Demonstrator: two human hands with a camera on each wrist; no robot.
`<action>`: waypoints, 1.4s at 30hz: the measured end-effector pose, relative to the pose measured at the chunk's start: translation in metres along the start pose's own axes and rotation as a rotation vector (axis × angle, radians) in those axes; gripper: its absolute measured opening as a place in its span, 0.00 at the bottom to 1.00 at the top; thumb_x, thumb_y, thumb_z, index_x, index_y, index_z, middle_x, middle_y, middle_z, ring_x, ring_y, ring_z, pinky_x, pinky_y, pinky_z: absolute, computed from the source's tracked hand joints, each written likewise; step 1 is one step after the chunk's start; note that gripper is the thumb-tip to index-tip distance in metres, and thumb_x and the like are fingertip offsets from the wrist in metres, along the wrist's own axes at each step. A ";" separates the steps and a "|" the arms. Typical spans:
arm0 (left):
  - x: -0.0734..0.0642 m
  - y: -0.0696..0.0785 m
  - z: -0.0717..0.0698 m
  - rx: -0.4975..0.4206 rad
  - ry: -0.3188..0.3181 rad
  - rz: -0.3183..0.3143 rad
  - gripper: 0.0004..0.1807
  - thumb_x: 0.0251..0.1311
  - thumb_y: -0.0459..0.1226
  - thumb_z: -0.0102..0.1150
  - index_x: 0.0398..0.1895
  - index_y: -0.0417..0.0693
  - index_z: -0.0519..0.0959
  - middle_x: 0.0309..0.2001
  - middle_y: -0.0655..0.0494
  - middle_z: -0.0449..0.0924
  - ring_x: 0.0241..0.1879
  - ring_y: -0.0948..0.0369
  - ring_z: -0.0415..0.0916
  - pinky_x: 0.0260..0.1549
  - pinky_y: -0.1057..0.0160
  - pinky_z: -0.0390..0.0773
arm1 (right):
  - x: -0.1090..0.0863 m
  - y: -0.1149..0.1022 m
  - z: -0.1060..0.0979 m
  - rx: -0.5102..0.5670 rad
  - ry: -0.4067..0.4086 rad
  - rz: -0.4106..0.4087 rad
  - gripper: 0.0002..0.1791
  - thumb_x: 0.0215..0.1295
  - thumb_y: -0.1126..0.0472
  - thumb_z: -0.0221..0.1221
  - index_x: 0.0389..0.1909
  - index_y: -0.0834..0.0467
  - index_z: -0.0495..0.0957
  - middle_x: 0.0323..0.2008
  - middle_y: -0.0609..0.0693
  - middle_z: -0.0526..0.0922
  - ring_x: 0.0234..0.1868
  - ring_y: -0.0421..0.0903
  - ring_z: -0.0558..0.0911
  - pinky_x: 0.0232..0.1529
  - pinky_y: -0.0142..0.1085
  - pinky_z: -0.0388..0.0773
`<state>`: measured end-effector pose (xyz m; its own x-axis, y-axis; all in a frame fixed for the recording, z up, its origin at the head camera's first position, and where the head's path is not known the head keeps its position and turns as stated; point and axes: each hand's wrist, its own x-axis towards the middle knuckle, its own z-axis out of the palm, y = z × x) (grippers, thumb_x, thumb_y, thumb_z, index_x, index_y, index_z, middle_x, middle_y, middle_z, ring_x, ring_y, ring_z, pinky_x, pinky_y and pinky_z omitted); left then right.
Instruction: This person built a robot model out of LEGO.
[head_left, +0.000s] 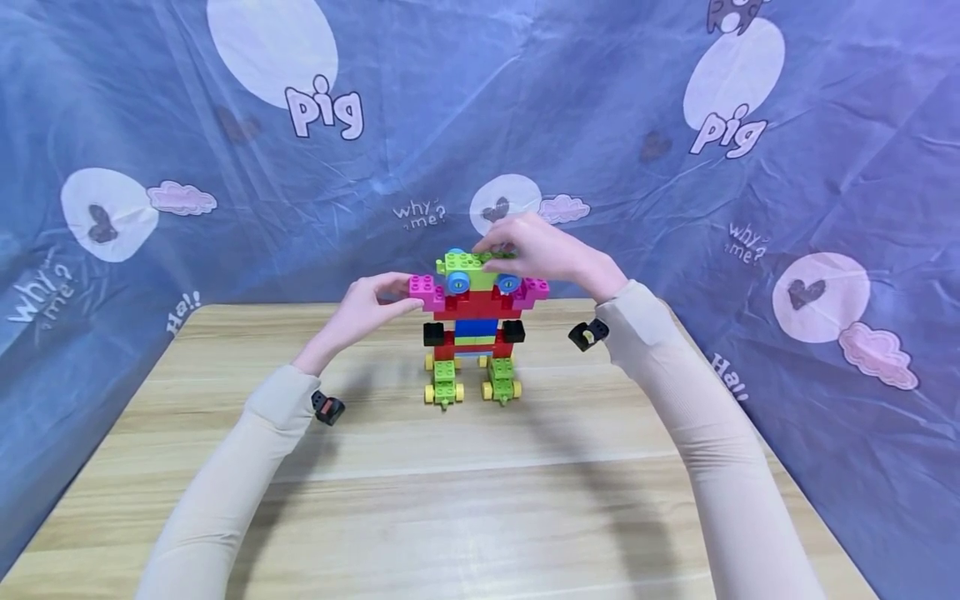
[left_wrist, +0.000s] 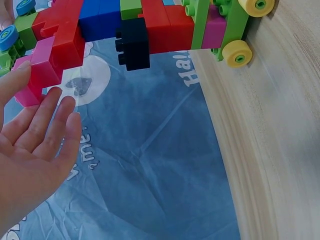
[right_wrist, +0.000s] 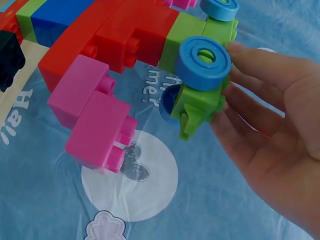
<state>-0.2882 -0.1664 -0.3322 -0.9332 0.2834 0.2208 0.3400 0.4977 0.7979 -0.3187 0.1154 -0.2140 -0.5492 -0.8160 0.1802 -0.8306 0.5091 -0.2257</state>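
Observation:
A figure built of toy bricks (head_left: 474,305) stands upright on the table. Its top is a green wheeled base (head_left: 462,262) with blue wheels, on red bricks (right_wrist: 145,30). My right hand (head_left: 542,250) holds this base from above, thumb in front and fingers over the top. At the figure's left side, my left hand (head_left: 362,310) pinches a pink brick (left_wrist: 44,57) between thumb and fingers. A second pink piece (right_wrist: 95,125) sticks out on the right side. Lower down are blue bricks (head_left: 476,327), black bricks (left_wrist: 134,44) and green wheeled feet (head_left: 444,379) with yellow wheels.
The wooden table (head_left: 465,500) carries the figure near its back edge. A blue printed cloth (head_left: 480,108) hangs behind and along both sides. Small black devices (head_left: 327,407) sit at the wrists, below the sleeves.

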 end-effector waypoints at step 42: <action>-0.001 0.001 0.000 0.009 0.000 0.009 0.26 0.61 0.47 0.67 0.60 0.46 0.78 0.51 0.45 0.85 0.50 0.51 0.83 0.52 0.50 0.82 | 0.003 -0.009 0.003 -0.034 -0.013 0.085 0.16 0.60 0.62 0.68 0.50 0.57 0.85 0.43 0.53 0.87 0.40 0.46 0.84 0.48 0.39 0.84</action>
<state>-0.2874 -0.1659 -0.3321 -0.9302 0.2880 0.2276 0.3491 0.5026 0.7909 -0.3129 0.1075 -0.2142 -0.6166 -0.7729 0.1495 -0.7839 0.5854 -0.2069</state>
